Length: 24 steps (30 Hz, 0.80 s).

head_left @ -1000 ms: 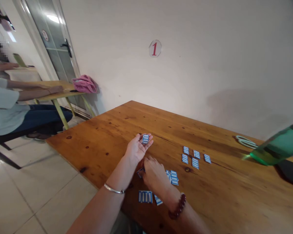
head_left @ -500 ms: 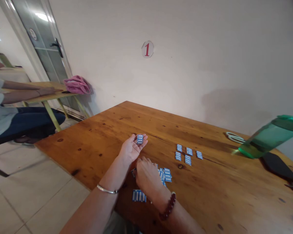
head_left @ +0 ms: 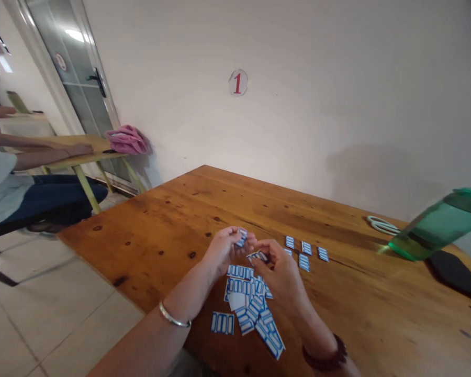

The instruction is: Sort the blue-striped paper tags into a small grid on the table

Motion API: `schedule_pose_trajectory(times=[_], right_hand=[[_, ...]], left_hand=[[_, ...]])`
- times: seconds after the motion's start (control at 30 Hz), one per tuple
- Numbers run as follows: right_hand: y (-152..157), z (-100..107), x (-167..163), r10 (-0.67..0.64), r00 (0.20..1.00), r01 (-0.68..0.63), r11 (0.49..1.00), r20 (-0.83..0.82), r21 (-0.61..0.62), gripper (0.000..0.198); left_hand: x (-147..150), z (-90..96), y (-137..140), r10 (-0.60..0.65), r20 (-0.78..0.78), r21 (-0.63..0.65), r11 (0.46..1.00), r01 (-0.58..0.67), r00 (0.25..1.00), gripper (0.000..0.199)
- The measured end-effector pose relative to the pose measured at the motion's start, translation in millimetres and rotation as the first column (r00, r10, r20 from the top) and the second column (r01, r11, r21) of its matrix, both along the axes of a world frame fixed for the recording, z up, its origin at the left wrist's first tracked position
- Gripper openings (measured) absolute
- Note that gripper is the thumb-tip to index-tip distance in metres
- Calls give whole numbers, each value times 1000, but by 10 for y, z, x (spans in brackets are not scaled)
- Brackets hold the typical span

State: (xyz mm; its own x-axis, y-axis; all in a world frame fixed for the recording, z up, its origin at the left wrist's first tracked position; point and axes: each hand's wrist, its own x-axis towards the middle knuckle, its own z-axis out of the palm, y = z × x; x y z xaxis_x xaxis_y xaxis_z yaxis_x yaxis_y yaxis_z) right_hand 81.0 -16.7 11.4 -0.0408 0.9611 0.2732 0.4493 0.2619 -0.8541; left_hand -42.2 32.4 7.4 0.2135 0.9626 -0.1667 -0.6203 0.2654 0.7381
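My left hand [head_left: 224, 250], with a silver bangle on its wrist, is closed on a small stack of blue-and-white label stickers [head_left: 241, 238], thumb on top. Close to its right, my right hand [head_left: 278, 267], wearing a dark red bead bracelet, pinches another blue-bordered label sheet [head_left: 258, 256]. Below both hands lies a loose, overlapping pile of label sheets [head_left: 255, 309], one of them white side up. A single label sheet [head_left: 222, 323] sits apart at the pile's left. Several small stacks of labels [head_left: 304, 262] stand beyond my right hand, one partly covered by it.
A green bottle [head_left: 439, 225] leans at the right of the wooden table [head_left: 172, 209], beside a black flat case [head_left: 459, 275] and a coiled white cable [head_left: 381, 225]. At the left, another person [head_left: 8, 183] sits at a table with a pink cloth [head_left: 127, 140].
My right hand has lifted off the pile with a label sheet and moved up and right, uncovering the pile. My left hand has shifted right, its thumb now over the stack.
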Motion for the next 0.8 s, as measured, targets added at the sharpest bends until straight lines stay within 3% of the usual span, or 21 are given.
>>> schedule_pose_trajectory(times=[0.13, 0.3, 0.5, 0.6, 0.8], right_hand=[[28, -127, 154, -31, 980, 24, 999, -195, -37, 18], [28, -186, 199, -61, 989, 62, 998, -134, 5, 15], [12, -144, 223, -241, 964, 245, 969, -109, 25, 17], [-3, -111, 249, -226, 966, 236, 969, -125, 72, 9], [-38, -53, 256, -164, 969, 188, 975, -183, 122, 15]], left_hand=[[143, -64, -98, -119, -229, 88, 986, 142, 966, 3], [153, -72, -96, -113, -298, 88, 986, 145, 948, 9], [145, -59, -104, -210, -339, 80, 965, 251, 917, 22], [161, -62, -108, -152, -392, 62, 980, 190, 907, 23], [197, -48, -118, -86, -395, 98, 986, 135, 915, 24]])
